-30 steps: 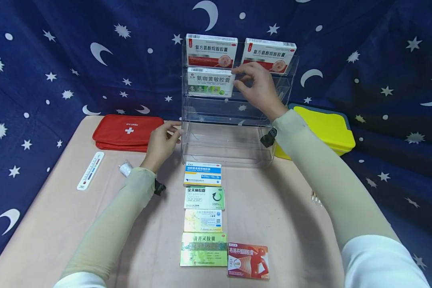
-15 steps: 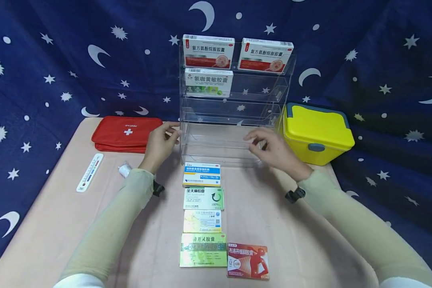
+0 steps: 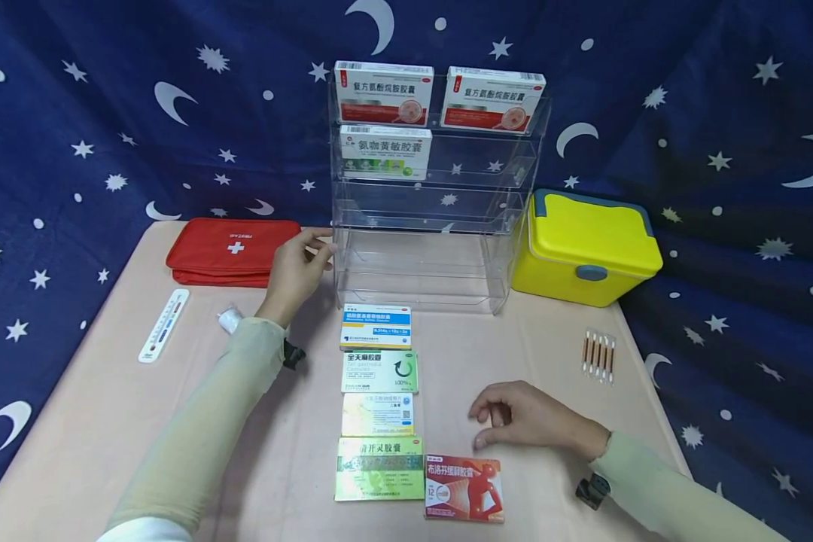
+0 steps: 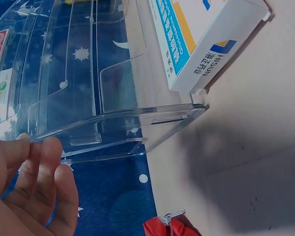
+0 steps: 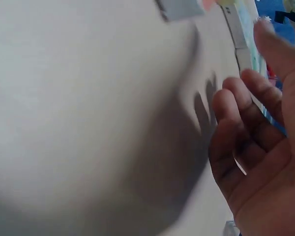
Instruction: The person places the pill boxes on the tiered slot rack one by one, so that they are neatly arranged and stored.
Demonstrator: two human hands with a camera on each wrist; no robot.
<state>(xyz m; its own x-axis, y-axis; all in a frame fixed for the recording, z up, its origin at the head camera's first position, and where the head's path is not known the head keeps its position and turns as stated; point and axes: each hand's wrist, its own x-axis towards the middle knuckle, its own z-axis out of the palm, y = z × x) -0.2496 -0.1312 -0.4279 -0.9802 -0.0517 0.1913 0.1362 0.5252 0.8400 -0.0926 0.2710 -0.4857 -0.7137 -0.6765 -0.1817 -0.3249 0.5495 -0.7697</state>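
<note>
Head view: right hand [image 3: 525,418] hovers just above red box [image 3: 464,488].

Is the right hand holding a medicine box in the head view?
No. The right hand hovers with loosely curled, empty fingers just above the red medicine box, which lies flat on the table.

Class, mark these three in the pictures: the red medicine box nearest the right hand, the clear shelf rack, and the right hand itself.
red medicine box [image 3: 464,488], head view, middle of its printed face.
clear shelf rack [image 3: 420,263], head view, front wall of the bottom tier.
right hand [image 3: 528,416], head view, back of the hand.
</note>
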